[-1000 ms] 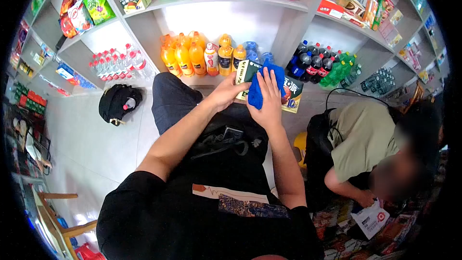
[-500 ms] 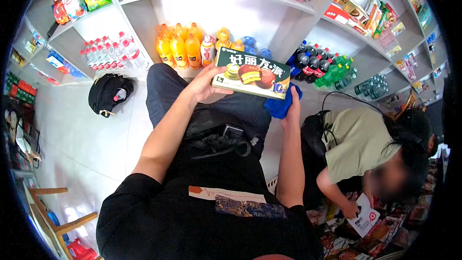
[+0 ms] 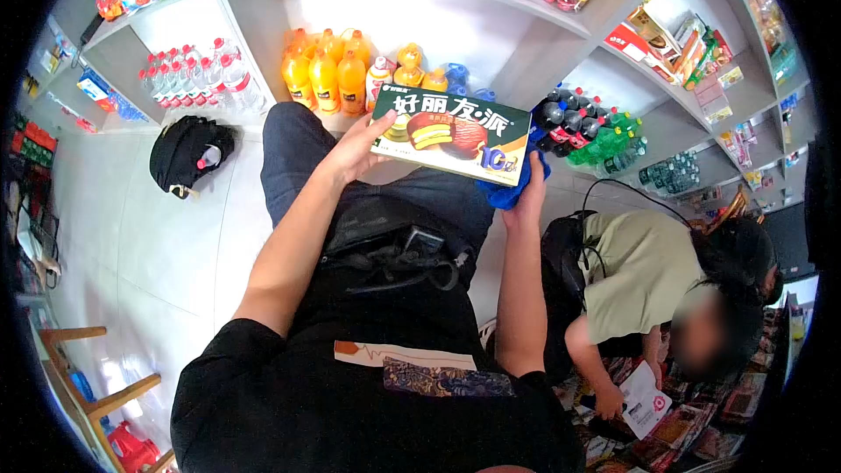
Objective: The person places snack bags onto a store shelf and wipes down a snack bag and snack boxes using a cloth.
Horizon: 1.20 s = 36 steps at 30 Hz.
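A dark green and cream snack box is held up over my knees, its printed front facing me. My left hand grips the box at its left end, thumb on the front. At the other end, my right hand is closed on a blue cloth, which lies against the box's lower right corner and partly behind it. Orange juice bottles stand on the low shelf beyond the box.
Shelves hold water bottles, dark soda bottles and green bottles. A black backpack lies on the floor at left. At right, a person bends over packets, holding a white paper. A wooden stool is at lower left.
The box has moved slightly left and towards me, with my left hand on it. The blue cloth now reaches further up the box's right edge. The view has shifted a little.
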Motion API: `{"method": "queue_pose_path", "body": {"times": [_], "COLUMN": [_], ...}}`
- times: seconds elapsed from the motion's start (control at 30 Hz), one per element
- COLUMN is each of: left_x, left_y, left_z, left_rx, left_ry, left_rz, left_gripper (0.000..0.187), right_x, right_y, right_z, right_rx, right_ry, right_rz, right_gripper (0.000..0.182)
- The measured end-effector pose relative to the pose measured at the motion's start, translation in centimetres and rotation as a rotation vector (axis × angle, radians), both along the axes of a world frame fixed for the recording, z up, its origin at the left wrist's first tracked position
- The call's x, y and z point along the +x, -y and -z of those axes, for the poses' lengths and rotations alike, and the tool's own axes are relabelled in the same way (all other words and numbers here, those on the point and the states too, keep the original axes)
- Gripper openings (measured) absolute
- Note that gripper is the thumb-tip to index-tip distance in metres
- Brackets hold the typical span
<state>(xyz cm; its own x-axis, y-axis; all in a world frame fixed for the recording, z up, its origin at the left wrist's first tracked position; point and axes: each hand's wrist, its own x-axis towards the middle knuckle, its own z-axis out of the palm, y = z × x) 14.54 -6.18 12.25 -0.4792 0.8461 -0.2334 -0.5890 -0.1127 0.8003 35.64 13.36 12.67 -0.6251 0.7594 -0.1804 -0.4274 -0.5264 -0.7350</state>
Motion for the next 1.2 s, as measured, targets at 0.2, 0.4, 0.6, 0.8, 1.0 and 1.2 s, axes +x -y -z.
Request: {"method": "queue_pose_path", "body": {"times": [0.2,0.4,0.6,0.8,1.0,1.2], "left_x": [1.1,1.4,-1.1,-3.7,-4.0,-5.7], "left_y": [-1.1,-2.1,-2.3,-1.7,-1.7,-3.3], "left_z": [1.2,1.4,3.1,7.4,8.4,9.9], "left_rx": [-0.023,0.031,-0.058,-0.172,-0.377,-0.349], "left_ry": [0.227,0.299,0.209,0.263,0.261,0.322], "left_rz": [0.150,0.152,-0.072,-0.270,-0.207,-0.211], "left_gripper": [0.058,0.062,0.057,0.047,0.043,0.040], "right_x": [-2.8,-6.5,-6.3,-3.4,-2.8,-4.7], "right_y": [2.9,6.7,5.1,0.6,-0.4,-0.5], "right_z": [-0.4,-0.3,0.3,1.3,4.0,5.7], "right_rx": [-0.315,-0.151,-0.193,-0.155,-0.301,-0.309], "right_ry": [-0.404,-0.176,-0.255,-0.356,-0.321,-0.233], "right_rz": [-0.311,-0.321,-0.283,-0.184,-0.102,-0.120], "right_gripper": [0.058,0.057,0.053,0.052,0.049,0.051]}}
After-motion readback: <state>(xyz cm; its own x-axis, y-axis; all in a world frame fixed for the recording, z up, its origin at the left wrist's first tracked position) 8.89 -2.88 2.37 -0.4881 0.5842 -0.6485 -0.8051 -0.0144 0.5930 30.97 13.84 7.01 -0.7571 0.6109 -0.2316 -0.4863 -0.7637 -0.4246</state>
